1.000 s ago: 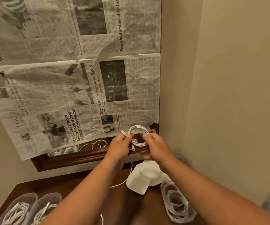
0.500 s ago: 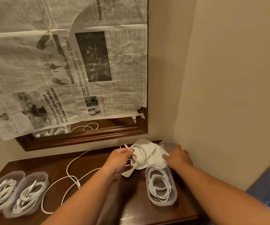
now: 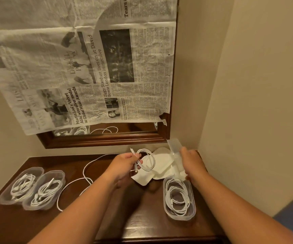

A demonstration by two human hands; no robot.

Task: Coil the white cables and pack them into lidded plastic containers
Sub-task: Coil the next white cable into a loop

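Observation:
My left hand (image 3: 124, 166) grips a small coiled white cable (image 3: 146, 160) above the dark wooden table (image 3: 142, 224), its plug ends sticking up. My right hand (image 3: 192, 164) holds a clear empty plastic container (image 3: 175, 148) tilted up near the wall corner. Below it stands an open clear container (image 3: 179, 198) filled with coiled white cables. A pile of white lids (image 3: 159, 168) lies between my hands. A loose white cable (image 3: 82, 180) trails across the table to the left.
Two more clear containers (image 3: 21, 184) (image 3: 44, 190) with coiled cables sit at the table's left end. A wood-framed mirror (image 3: 107, 138) covered with newspaper (image 3: 89, 67) hangs behind. Walls close off the back and right side.
My right hand let go of the coil, reached into the corner and lifted a clear container. My left hand kept the coil and lowered it. The view tilted down.

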